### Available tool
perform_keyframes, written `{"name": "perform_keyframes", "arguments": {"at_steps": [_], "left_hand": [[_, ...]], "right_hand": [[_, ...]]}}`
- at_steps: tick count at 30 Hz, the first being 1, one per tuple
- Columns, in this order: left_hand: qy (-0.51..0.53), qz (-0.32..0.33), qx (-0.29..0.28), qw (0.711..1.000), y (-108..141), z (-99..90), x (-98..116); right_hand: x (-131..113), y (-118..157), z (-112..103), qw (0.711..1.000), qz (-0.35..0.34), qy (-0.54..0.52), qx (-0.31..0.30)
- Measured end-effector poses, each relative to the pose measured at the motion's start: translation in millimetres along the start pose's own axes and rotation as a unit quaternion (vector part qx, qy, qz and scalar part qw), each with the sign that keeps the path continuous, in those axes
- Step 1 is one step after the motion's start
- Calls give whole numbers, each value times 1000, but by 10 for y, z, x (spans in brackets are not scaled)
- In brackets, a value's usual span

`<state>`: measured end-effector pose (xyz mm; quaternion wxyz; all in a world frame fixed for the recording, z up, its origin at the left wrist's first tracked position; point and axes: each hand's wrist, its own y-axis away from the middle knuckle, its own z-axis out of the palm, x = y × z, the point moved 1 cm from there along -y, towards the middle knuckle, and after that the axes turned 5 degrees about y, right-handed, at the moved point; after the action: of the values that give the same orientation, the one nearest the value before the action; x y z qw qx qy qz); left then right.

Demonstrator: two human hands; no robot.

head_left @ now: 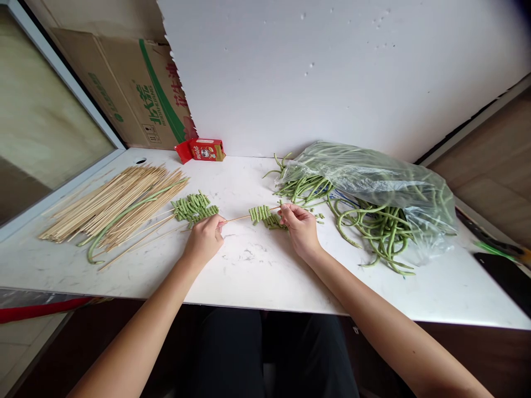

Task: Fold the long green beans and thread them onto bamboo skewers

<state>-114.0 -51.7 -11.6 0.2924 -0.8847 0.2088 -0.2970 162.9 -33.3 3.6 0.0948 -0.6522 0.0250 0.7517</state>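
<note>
My left hand (206, 236) is closed around a thin bamboo skewer (238, 218) that runs to the right. Several short cut pieces of green bean (259, 214) are threaded side by side on its right part. My right hand (301, 225) pinches at the skewer's right end, with a bit of green bean between thumb and fingertips. Loose cut bean pieces (274, 222) lie on the table just below, partly hidden by this hand. Beside my left hand rest filled bean skewers (193, 207), their bare ends pointing left.
A large pile of bamboo skewers (112, 204) lies at the left with one long bean (124, 210) across it. Long green beans (385, 226) spill from a clear plastic bag (373, 166) at the right. A red box (207, 150) stands at the back. A black object (501, 276) lies far right.
</note>
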Motion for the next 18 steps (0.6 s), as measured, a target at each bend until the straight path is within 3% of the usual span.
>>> {"name": "perform_keyframes", "arguments": {"at_steps": [9, 18], "left_hand": [[0, 29, 9, 1000, -23, -6, 65], [-8, 46, 25, 999, -25, -19, 76]], "right_hand": [[-23, 76, 115, 999, -2, 24, -33], [6, 56, 84, 997, 8, 65, -40]]}}
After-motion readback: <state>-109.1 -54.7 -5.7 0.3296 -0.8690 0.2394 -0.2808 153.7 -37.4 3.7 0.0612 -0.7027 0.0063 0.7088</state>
